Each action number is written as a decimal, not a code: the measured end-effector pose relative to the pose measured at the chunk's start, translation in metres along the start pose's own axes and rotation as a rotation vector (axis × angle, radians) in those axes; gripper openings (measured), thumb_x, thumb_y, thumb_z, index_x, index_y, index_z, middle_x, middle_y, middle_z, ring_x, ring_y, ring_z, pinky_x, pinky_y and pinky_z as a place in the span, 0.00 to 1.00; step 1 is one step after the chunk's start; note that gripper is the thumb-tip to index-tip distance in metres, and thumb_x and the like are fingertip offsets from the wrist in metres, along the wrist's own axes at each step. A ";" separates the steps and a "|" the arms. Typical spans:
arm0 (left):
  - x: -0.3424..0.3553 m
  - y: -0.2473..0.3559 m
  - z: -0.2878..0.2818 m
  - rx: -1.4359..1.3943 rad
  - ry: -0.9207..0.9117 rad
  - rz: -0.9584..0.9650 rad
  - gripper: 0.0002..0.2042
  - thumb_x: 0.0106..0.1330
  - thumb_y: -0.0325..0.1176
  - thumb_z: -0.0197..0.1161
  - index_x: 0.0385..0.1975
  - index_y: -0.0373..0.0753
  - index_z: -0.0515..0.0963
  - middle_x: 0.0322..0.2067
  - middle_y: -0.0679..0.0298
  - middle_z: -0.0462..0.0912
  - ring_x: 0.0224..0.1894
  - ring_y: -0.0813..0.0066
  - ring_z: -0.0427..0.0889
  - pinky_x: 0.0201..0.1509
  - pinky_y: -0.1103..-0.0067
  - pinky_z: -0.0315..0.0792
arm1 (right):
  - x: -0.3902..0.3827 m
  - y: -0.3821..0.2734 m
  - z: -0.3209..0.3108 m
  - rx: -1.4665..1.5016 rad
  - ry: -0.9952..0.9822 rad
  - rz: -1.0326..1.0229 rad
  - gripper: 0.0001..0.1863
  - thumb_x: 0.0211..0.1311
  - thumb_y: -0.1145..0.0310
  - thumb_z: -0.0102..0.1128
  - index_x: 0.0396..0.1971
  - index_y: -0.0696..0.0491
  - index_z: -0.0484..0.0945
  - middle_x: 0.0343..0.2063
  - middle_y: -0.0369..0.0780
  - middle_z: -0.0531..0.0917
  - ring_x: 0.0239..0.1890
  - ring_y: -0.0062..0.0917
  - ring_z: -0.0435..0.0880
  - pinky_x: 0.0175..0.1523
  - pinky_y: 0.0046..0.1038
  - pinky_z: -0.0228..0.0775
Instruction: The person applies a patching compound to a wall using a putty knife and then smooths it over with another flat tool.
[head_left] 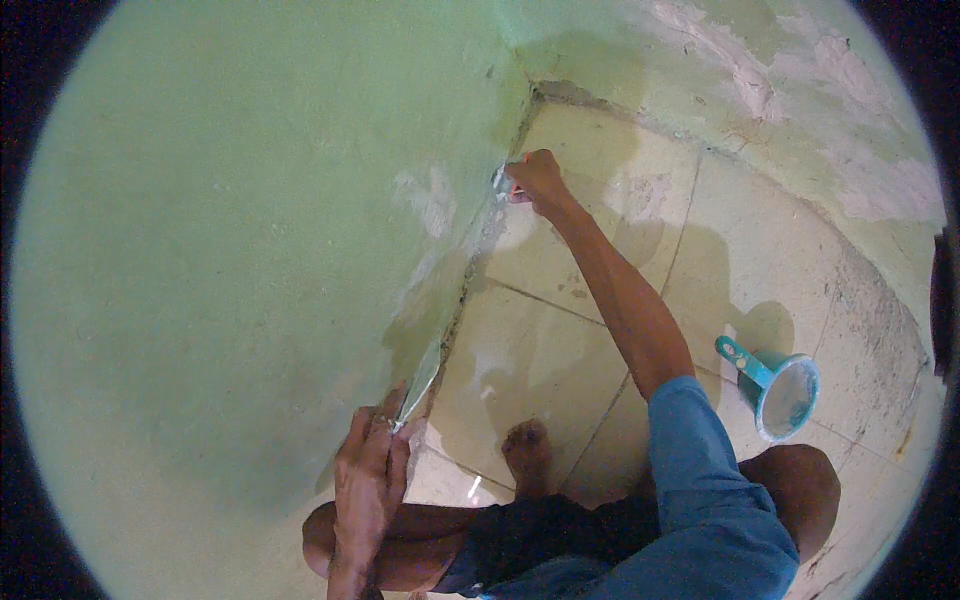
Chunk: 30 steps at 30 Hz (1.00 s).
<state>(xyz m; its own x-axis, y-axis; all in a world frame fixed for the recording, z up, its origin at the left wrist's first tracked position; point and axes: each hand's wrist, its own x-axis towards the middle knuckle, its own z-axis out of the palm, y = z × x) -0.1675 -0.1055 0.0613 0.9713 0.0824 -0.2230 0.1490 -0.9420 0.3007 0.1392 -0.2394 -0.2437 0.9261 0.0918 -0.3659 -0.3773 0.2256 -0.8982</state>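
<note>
My left hand (pixel 365 470) is low against the green wall (pixel 250 250), its fingers closed around something thin and pale. A thin, shiny strip (pixel 425 388) runs from these fingers up along the foot of the wall; its far part is hard to make out. My right arm reaches ahead toward the corner. There my right hand (pixel 540 183) is closed on a small object (pixel 516 190) with orange and whitish parts, held where the wall meets the floor. The fist hides most of that object, so its kind does not show.
A teal dipper (pixel 787 398) with a short handle, holding greyish-white stuff, is on the tiled floor (pixel 560 330) to my right. Rough whitish patches mark the right wall (pixel 740 80). My bare foot (pixel 527 450) and bent knees are close below.
</note>
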 end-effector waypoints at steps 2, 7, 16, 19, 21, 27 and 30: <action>-0.002 -0.003 0.000 0.017 0.003 0.006 0.16 0.66 0.24 0.50 0.54 0.35 0.72 0.28 0.56 0.70 0.25 0.66 0.71 0.30 0.73 0.67 | 0.005 -0.004 0.014 0.048 -0.020 0.049 0.08 0.45 0.76 0.61 0.21 0.60 0.70 0.18 0.39 0.73 0.19 0.27 0.76 0.26 0.36 0.80; 0.004 0.004 -0.004 -0.019 -0.021 0.043 0.16 0.66 0.25 0.50 0.53 0.36 0.72 0.28 0.57 0.70 0.26 0.66 0.72 0.30 0.74 0.67 | 0.074 0.030 0.017 -0.225 -0.112 -0.295 0.12 0.41 0.68 0.66 0.20 0.59 0.74 0.22 0.46 0.78 0.23 0.37 0.79 0.34 0.40 0.77; 0.006 0.006 -0.003 0.011 -0.016 0.059 0.15 0.66 0.26 0.50 0.52 0.35 0.72 0.28 0.56 0.71 0.26 0.67 0.72 0.30 0.74 0.67 | -0.009 -0.084 -0.013 0.234 -0.082 0.049 0.09 0.51 0.72 0.57 0.22 0.62 0.71 0.21 0.42 0.73 0.24 0.30 0.76 0.36 0.39 0.82; 0.010 0.013 -0.001 0.002 -0.012 0.092 0.15 0.67 0.26 0.50 0.52 0.35 0.72 0.29 0.57 0.71 0.26 0.67 0.71 0.29 0.75 0.67 | -0.003 -0.066 -0.042 0.033 0.049 -0.067 0.09 0.51 0.71 0.57 0.23 0.63 0.71 0.21 0.43 0.75 0.22 0.31 0.77 0.32 0.37 0.81; 0.009 0.010 -0.002 -0.007 -0.003 0.078 0.15 0.67 0.26 0.50 0.52 0.35 0.72 0.29 0.57 0.71 0.26 0.68 0.71 0.29 0.75 0.67 | -0.001 -0.033 -0.019 -0.103 0.059 -0.006 0.10 0.51 0.70 0.56 0.26 0.63 0.74 0.25 0.47 0.78 0.24 0.33 0.81 0.30 0.38 0.79; 0.003 0.013 -0.004 -0.061 0.019 0.039 0.11 0.67 0.30 0.51 0.45 0.33 0.74 0.27 0.58 0.71 0.25 0.71 0.71 0.29 0.75 0.67 | -0.028 -0.011 -0.001 -0.337 0.274 -0.167 0.13 0.49 0.67 0.54 0.28 0.63 0.76 0.25 0.53 0.80 0.29 0.45 0.81 0.38 0.41 0.74; 0.000 0.008 -0.008 -0.143 -0.019 -0.076 0.09 0.68 0.32 0.51 0.36 0.32 0.72 0.23 0.60 0.70 0.24 0.71 0.70 0.29 0.76 0.66 | -0.034 -0.007 0.001 -0.480 0.303 -0.310 0.14 0.49 0.66 0.53 0.28 0.63 0.76 0.25 0.54 0.79 0.33 0.50 0.79 0.41 0.43 0.72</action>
<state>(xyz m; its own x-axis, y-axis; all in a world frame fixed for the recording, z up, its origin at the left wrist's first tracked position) -0.1647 -0.1107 0.0713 0.9528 0.1439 -0.2674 0.2479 -0.8772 0.4112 0.1103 -0.2431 -0.2244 0.9775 -0.2019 -0.0614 -0.1154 -0.2680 -0.9565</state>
